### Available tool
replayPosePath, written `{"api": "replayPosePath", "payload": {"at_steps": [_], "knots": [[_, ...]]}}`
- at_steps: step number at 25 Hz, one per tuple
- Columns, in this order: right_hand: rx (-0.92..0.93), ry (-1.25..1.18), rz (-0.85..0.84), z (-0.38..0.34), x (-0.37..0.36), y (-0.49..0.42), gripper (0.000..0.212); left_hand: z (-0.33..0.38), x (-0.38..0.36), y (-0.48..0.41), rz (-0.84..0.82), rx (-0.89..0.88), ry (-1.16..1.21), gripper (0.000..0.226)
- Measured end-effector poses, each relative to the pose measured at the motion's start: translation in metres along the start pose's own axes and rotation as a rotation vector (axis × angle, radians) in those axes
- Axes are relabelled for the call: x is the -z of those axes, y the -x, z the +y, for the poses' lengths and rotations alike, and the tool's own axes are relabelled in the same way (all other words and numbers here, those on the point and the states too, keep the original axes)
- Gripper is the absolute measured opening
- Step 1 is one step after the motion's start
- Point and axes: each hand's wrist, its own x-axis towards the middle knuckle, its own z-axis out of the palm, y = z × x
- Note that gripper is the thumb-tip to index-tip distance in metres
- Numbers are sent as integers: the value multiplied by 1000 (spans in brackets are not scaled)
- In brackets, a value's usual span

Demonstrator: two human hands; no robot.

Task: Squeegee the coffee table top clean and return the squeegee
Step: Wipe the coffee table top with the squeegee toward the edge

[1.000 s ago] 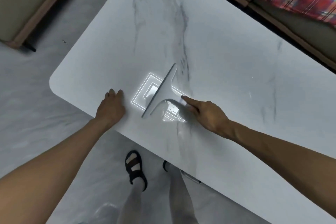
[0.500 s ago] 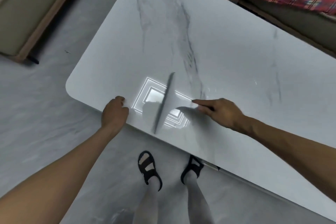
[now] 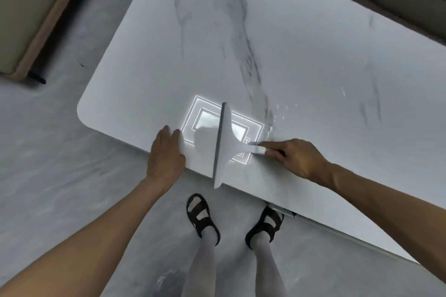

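Squeegee (image 3: 223, 149) is sitting on the table (image 3: 313, 55), blade sticking past the edge. Right hand (image 3: 296, 157) is gripping its handle; left hand (image 3: 166, 152) is lying flat beside it, sandals (image 3: 201, 214) standing below.

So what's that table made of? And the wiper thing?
Table top: probably polished marble or marble-look stone. It is white with grey veins and shiny enough to show a bright reflection.
Squeegee: likely smooth white plastic with a dull finish. Its thin darker edge may be rubber, but that's hard to tell.
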Motion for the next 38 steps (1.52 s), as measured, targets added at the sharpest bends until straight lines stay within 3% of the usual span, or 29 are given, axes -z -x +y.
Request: {"api": "replayPosePath", "payload": {"at_steps": [5,8,11,16,19,23,27,32,35,38], "knots": [[-219,31,42,107,21,85,32,76,-25,9,-250,0,-78,73],[-274,60,81,135,28,113,36,93,-27,12,-220,51,-83,66],[-216,9,87,119,26,110,41,93,-24,18,-107,-2,-24,46],[65,-54,-2,40,-17,62,37,88,-31,34,-73,-29,-30,48],[118,-59,-67,26,-48,52,38,100,-42,42,-87,-37,-88,50],[113,-49,-22,78,-58,82,36,134,-66,48,-135,-109,-245,58],[-19,-30,-10,163,-43,140,37,182,-93,57,-219,-117,-326,64],[-149,46,-8,235,-17,195,42,220,-107,55,-342,37,-125,69],[-164,65,45,250,-2,211,53,226,-105,50,-351,47,-127,66],[-72,88,20,231,-4,202,40,227,-103,50,-355,57,-108,66]]}}
